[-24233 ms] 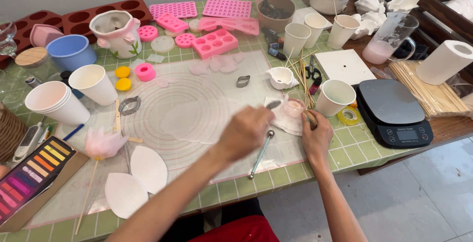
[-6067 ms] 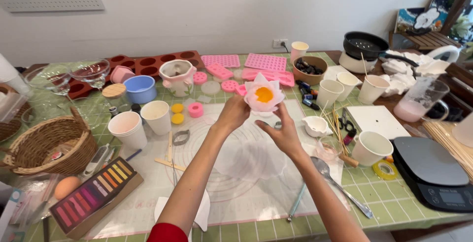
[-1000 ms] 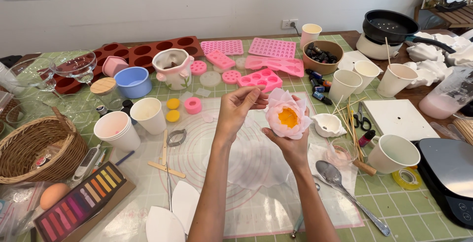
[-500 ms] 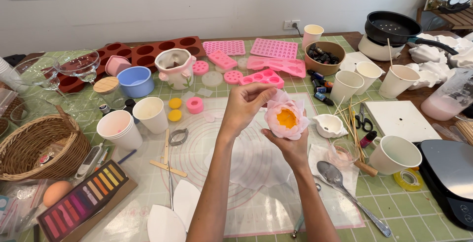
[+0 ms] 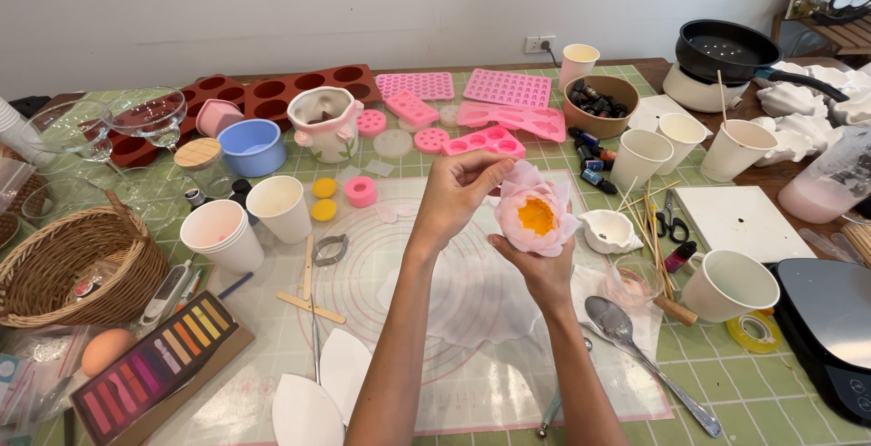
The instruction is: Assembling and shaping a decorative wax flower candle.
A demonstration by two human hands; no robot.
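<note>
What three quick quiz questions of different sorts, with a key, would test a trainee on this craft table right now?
1. True or false: the right hand holds the pale pink petalled flower with the orange centre from below.
2. Multiple choice: the left hand pinches a) the metal spoon, b) a petal at the flower's upper left edge, c) the woven wicker basket.
3. Fill in: the round pink and white silicone work mat lies ___ the raised flower.

Key: 1 true. 2 b. 3 under.
</note>
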